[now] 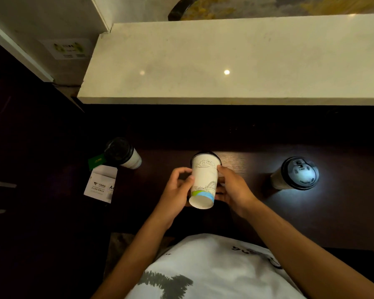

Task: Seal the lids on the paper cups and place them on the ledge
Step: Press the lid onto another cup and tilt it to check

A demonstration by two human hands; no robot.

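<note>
white paper pack [99,186] | "A4" | other print unreadable

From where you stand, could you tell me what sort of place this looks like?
Probably a café or drinks service counter: lidded takeaway paper cups stand on a dark wooden counter, a pale stone ledge runs behind it, and both hands hold another cup.

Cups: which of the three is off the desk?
The middle cup, held tilted between the left hand and right hand; the left cup and right cup stand alone.
</note>
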